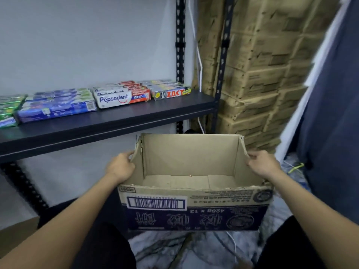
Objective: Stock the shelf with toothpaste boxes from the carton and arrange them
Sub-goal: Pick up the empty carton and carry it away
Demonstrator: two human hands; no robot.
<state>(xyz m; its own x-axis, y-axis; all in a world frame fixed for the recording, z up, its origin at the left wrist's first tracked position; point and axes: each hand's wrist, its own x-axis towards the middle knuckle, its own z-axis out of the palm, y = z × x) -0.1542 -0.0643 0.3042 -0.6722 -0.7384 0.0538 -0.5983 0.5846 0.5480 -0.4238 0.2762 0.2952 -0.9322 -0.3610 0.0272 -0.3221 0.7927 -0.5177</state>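
Dark metal shelf [116, 121] w/ toothpaste boxes [122, 98], stacked cartons [262, 84] beside.

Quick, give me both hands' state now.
Left hand: closed on the carton's left wall.
Right hand: closed on its right wall.

Stockroom, stacked cartons [258, 78], metal shelf [116, 121] of toothpaste boxes [122, 98]
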